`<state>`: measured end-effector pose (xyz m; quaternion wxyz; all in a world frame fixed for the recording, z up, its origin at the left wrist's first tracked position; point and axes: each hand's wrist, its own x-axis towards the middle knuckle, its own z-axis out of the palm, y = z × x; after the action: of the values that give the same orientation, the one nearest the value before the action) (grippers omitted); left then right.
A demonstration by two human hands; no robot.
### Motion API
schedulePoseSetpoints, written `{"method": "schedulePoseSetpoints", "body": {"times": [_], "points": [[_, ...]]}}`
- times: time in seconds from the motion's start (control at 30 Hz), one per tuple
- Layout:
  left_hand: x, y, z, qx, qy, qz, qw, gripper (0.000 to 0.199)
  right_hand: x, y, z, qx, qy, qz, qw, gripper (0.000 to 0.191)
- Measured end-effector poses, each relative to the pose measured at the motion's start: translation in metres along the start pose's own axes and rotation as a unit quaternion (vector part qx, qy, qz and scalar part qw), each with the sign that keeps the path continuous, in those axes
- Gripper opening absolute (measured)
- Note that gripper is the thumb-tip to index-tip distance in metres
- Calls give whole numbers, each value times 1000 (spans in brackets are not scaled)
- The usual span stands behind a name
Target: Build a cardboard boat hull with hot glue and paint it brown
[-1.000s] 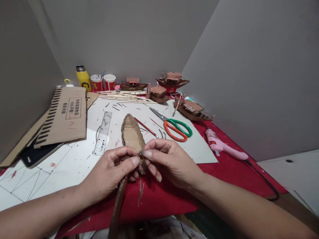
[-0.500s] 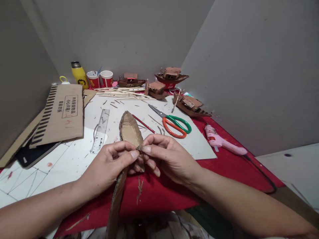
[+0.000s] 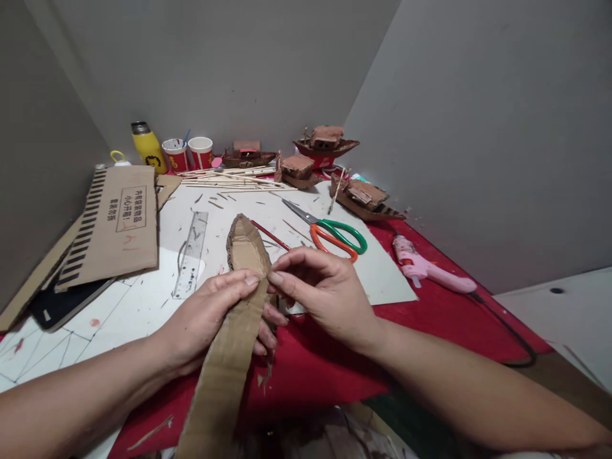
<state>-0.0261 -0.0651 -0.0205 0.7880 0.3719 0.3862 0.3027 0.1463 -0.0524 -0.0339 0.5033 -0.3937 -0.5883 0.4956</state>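
Note:
A long cardboard strip (image 3: 217,382) runs from my lap up to a boat-shaped cardboard piece (image 3: 249,245) with a pointed far end and raised sides. My left hand (image 3: 210,312) grips the strip near where it meets the boat shape, thumb on top and fingers underneath. With thumb and index finger, my right hand (image 3: 315,293) pinches the cardboard edge just right of my left thumb. Whether strip and boat shape are one piece is hidden by my fingers. Beyond the hands lie a red pencil (image 3: 270,234) and scissors (image 3: 335,236) with green and orange handles.
A clear ruler (image 3: 191,255) and printed cardboard (image 3: 115,223) lie left. At the right is a pink glue gun (image 3: 430,271) with its cord. Small model boats (image 3: 368,199), thin sticks (image 3: 229,178), paper cups (image 3: 199,153) and a yellow bottle (image 3: 147,146) stand along the back.
The strip has turned from edge-on to showing its broad flat face. My right hand has shifted slightly, and its lower fingers are curled in more. The view has moved a little.

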Motion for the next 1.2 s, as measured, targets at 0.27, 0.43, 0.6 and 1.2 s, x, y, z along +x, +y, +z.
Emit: {"method": "schedulePoseSetpoints", "body": {"times": [0.27,0.43,0.6,1.2], "points": [[11,3,-1,13,-22,9,1000,19,2,5,-8,-139,-11,-109,984,6],[16,3,-4,28,-35,11,999,22,7,11,-14,-216,-40,-223,950,7],[18,1,-9,33,-44,1,998,25,12,13,-18,-261,-97,-309,909,12],[11,4,1,18,-31,-31,999,30,10,12,-26,-442,-170,-421,774,15]]}}
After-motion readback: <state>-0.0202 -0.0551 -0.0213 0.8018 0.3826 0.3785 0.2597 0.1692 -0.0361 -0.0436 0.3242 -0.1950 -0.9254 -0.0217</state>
